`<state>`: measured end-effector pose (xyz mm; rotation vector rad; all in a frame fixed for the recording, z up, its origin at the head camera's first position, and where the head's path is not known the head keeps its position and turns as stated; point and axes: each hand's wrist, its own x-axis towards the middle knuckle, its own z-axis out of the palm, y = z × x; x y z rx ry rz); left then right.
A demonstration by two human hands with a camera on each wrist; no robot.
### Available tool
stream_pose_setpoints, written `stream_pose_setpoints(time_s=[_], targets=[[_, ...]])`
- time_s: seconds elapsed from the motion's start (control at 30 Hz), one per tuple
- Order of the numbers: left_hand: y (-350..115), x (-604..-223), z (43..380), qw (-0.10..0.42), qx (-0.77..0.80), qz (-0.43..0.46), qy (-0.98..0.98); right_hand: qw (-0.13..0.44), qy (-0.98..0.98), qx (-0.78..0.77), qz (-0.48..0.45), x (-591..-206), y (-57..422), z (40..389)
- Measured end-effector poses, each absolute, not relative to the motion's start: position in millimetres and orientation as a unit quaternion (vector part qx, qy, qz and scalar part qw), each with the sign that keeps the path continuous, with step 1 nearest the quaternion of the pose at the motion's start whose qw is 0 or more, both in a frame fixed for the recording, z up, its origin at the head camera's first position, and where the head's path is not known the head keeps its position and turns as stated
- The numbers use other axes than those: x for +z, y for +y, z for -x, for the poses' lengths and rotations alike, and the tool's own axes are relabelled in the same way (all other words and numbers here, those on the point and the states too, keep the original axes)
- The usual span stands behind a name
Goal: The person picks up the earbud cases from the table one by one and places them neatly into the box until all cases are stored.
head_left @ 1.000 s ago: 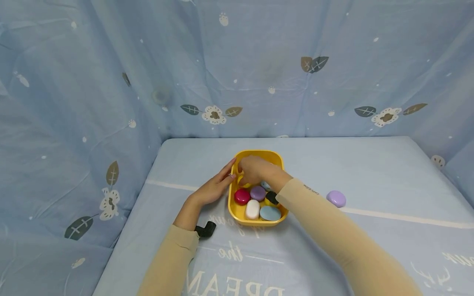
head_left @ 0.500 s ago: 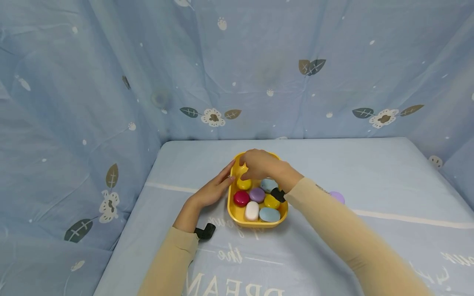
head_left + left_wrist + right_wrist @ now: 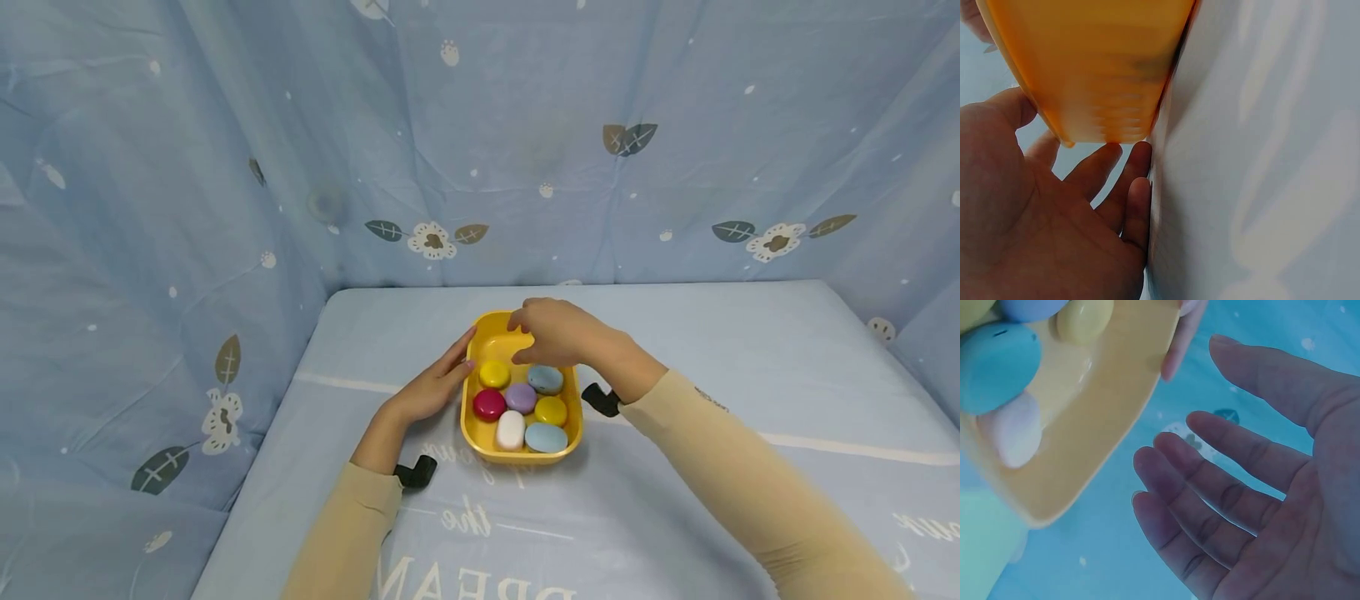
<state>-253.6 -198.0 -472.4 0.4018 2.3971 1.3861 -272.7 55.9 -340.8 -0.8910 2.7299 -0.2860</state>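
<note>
A yellow plastic basket (image 3: 517, 457) stands on the cloth-covered surface. It holds several smooth rounded pieces: a yellow one (image 3: 494, 374), a crimson one (image 3: 490, 405), a lilac one (image 3: 521, 397), a white one (image 3: 511, 431), a second yellow one (image 3: 551, 411) and two light-blue ones (image 3: 546, 437). My left hand (image 3: 431, 387) rests along the basket's left side, fingers fairly straight, thumb at the rim; the left wrist view shows fingertips (image 3: 1110, 153) right at the basket wall. Over the basket's far right corner, my right hand (image 3: 1260, 487) has spread fingers and nothing in its palm.
Pale blue patterned cloth (image 3: 420, 517) covers the surface. Behind and to the left hang blue curtains (image 3: 525, 167) with flower prints. Black wrist cameras (image 3: 417, 472) sit on both wrists. My right sleeve (image 3: 720, 458) crosses the surface's right side.
My right hand has risen from inside the basket and moved right, its fingers spreading apart. The yellow piece near them now lies uncovered. A lilac piece at right is now hidden behind the sleeve.
</note>
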Motion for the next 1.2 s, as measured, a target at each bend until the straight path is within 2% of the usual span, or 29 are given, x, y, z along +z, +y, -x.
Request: stream_pose_setpoints(time_s=[0.6, 1.2], targets=[[-198, -476, 251, 0.16, 0.489, -0.146, 0.845, 0.093, 0.951, -0.131, 0.263, -344, 131, 253], [-197, -471, 253, 0.161, 0.477, -0.144, 0.852, 0.109, 0.963, -0.13, 0.21, -373, 195, 237]])
